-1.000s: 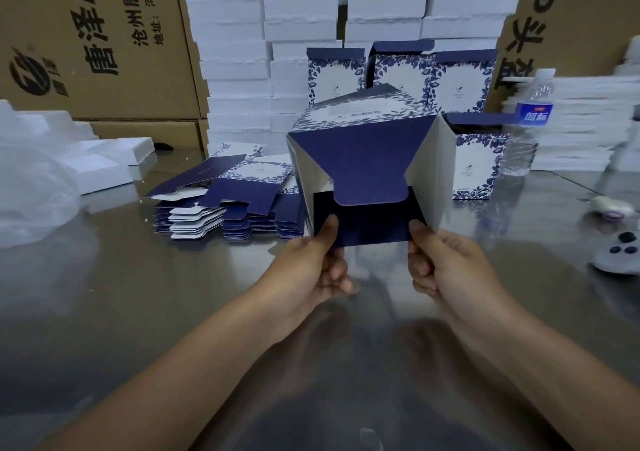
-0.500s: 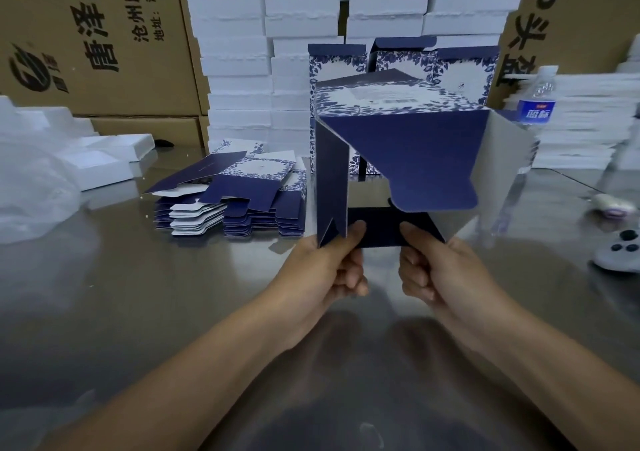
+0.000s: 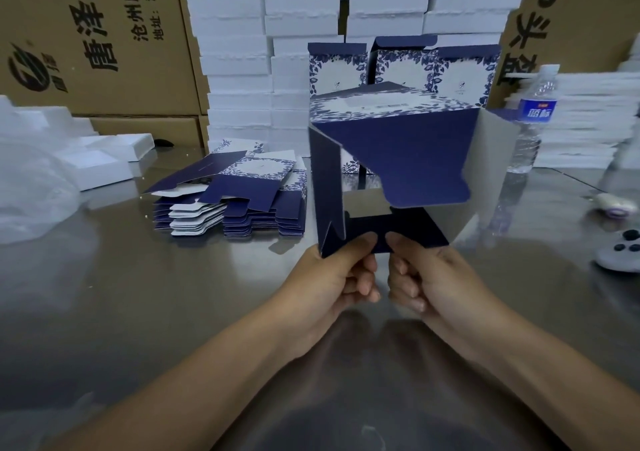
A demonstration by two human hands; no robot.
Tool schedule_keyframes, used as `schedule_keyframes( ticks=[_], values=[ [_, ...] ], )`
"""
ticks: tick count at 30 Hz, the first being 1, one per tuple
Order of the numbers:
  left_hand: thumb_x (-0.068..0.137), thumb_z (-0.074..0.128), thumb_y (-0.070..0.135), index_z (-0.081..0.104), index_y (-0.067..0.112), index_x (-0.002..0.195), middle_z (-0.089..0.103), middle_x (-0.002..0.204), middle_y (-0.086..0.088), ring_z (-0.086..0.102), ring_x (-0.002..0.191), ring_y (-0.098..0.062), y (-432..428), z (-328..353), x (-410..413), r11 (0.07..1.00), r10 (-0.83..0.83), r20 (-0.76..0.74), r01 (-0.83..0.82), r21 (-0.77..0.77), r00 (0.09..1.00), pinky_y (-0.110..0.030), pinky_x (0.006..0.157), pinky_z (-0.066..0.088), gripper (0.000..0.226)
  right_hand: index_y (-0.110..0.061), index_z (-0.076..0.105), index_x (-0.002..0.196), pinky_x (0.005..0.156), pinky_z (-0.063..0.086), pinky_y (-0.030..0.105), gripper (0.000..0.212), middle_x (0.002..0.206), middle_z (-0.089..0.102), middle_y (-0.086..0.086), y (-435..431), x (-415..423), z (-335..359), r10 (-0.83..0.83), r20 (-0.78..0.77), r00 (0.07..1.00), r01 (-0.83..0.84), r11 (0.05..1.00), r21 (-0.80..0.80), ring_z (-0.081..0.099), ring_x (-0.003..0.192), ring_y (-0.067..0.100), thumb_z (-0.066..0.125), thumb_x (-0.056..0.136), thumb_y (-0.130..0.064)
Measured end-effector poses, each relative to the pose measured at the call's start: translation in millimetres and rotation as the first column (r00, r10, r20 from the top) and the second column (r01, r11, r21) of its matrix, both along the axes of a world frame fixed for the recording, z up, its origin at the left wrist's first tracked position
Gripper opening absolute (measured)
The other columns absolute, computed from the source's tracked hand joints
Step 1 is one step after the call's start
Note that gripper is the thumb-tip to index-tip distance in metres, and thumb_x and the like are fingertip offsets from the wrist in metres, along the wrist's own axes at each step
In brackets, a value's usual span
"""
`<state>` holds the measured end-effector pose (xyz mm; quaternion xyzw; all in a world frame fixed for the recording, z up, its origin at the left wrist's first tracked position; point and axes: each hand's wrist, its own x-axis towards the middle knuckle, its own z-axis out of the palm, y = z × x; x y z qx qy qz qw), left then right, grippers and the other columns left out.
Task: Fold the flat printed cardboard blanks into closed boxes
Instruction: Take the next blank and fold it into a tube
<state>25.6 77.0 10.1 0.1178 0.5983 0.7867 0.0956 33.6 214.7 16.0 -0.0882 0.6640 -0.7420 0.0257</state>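
A half-folded navy and white floral box [image 3: 398, 160] is held up above the steel table, its open end toward me with flaps spread. My left hand [image 3: 341, 277] pinches the lower left flap between thumb and curled fingers. My right hand [image 3: 426, 277] pinches the bottom dark flap just beside it. A pile of flat printed blanks [image 3: 235, 201] lies on the table to the left. Three folded boxes [image 3: 405, 66] stand behind the held one.
The steel table [image 3: 138, 295] has a water bottle [image 3: 535, 118] at right, a white controller [image 3: 623, 253] and a small white device [image 3: 616, 205] at the right edge. White foam pieces [image 3: 86, 153] and clear plastic sit left. White box stacks [image 3: 304, 18] and brown cartons line the back.
The box has swung up and turned, its left flap now edge-on. Both thumbs have moved closer together on the bottom flaps.
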Motion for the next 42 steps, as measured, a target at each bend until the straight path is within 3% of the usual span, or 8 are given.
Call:
schedule_keyframes(
  ticks=[6,14,19,24,29,36,39,42],
  values=[
    [0.090,0.054,0.027,0.055,0.005,0.071,0.052,0.063,-0.014,0.050,0.056,-0.019,5.2,4.2,6.6,0.998,-0.063,-0.056,0.062,-0.016,0.996,-0.030,0.067,0.045,0.029,-0.019,0.048,0.039,0.048,0.029,0.024,0.056,0.036,0.039,0.002,-4.6,3.3,0.6,0.030,0.009,1.000,-0.030,0.996,-0.085,0.037,0.032,0.009,0.046,0.095,-0.024],
    [0.087,0.057,0.018,0.060,0.016,0.052,0.047,0.046,0.000,0.048,0.046,-0.012,4.5,1.5,2.8,0.996,-0.041,-0.029,0.043,0.074,0.999,-0.020,0.054,0.046,0.035,-0.019,0.049,0.039,0.048,0.024,0.026,0.046,0.040,0.041,0.005,-5.2,2.0,0.7,-0.014,0.084,0.996,0.021,0.996,-0.087,0.036,0.036,0.014,0.058,0.071,-0.051],
    [0.089,0.058,0.023,0.062,0.019,0.051,0.046,0.047,0.002,0.049,0.045,-0.010,-0.8,0.6,-3.2,0.998,-0.046,0.078,0.042,0.047,0.996,-0.019,0.054,0.046,0.039,-0.022,0.044,0.040,0.051,0.022,0.029,0.056,0.040,0.033,0.000,-0.8,-3.8,-0.9,-0.020,0.136,0.991,0.038,0.991,-0.131,0.027,0.032,0.011,0.048,0.094,-0.034],
    [0.089,0.056,0.038,0.064,0.015,0.052,0.047,0.046,0.001,0.050,0.042,-0.011,-4.4,5.9,-7.0,0.999,0.007,0.207,-0.017,0.051,0.978,-0.021,0.052,0.048,0.044,-0.017,0.039,0.052,0.047,0.024,0.025,0.046,0.040,0.031,-0.001,1.7,-5.4,0.6,-0.037,0.163,0.986,0.065,0.983,-0.170,0.023,0.031,0.010,0.047,0.096,-0.030],
    [0.097,0.049,0.028,0.047,0.013,0.061,0.032,0.038,0.005,0.038,0.035,-0.008,-8.4,8.9,-9.6,0.994,0.106,0.231,-0.098,-0.043,0.967,-0.018,0.044,0.043,0.039,-0.016,0.039,0.053,0.047,0.020,0.026,0.046,0.040,0.031,0.000,2.5,-5.4,1.1,-0.062,0.207,0.976,0.094,0.985,-0.147,0.023,0.032,0.011,0.050,0.094,-0.032],
    [0.097,0.046,0.034,0.048,0.013,0.059,0.036,0.039,0.002,0.042,0.036,-0.012,-16.4,10.8,-14.4,0.992,0.112,0.262,-0.094,-0.080,0.958,-0.019,0.043,0.042,0.044,-0.018,0.038,0.049,0.047,0.016,0.028,0.051,0.040,0.030,0.000,6.3,-6.2,1.6,-0.133,0.241,0.961,0.163,0.981,-0.110,0.021,0.031,0.011,0.049,0.094,-0.037],
    [0.098,0.038,0.047,0.051,0.012,0.055,0.039,0.037,0.004,0.041,0.036,-0.014,-19.1,10.6,-18.9,0.899,0.264,0.114,-0.201,-0.390,0.958,-0.021,0.044,0.034,0.057,-0.016,0.036,0.052,0.045,0.017,0.027,0.049,0.040,0.031,0.001,6.5,-6.6,2.3,-0.160,0.221,0.962,0.163,0.987,0.004,0.023,0.032,0.012,0.048,0.095,-0.038],
    [0.093,0.027,0.061,0.056,0.017,0.068,0.054,0.055,0.007,0.053,0.060,-0.016,-26.7,8.5,-18.5,0.644,0.361,-0.231,-0.420,-0.640,0.904,-0.031,0.060,0.037,0.058,-0.014,0.036,0.052,0.044,0.026,0.025,0.053,0.039,0.036,0.001,9.6,-8.0,2.8,-0.272,0.098,0.957,0.241,0.938,0.250,0.030,0.034,0.014,0.049,0.093,-0.045]
  ],
)
